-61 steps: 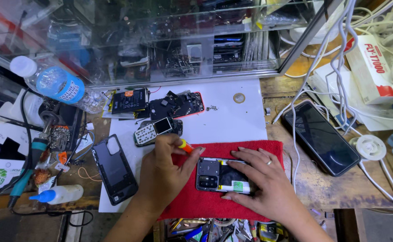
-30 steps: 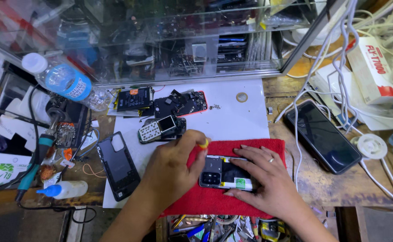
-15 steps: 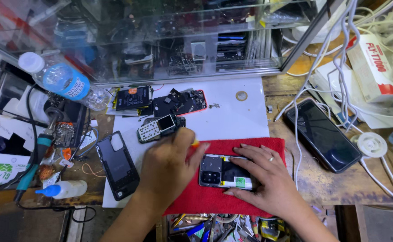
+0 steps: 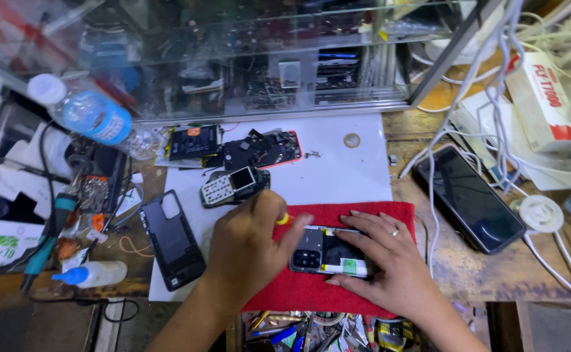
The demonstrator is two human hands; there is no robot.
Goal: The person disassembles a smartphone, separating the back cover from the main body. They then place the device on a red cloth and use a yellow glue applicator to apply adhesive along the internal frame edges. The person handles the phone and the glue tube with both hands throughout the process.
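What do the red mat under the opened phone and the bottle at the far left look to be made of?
The red mat looks like soft cloth, probably towelling: matte, with a fuzzy, napped surface and rounded edges. The bottle looks like clear thin plastic with a white cap and a blue label; it is see-through and glossy. The opened phone lies on the mat under both hands.

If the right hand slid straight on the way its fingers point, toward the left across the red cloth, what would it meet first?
Its fingers already lie on the opened phone with the exposed back on the red cloth. Going on leftward, the right hand would probably meet the left hand, which grips a yellow-tipped tool; depth is unclear.
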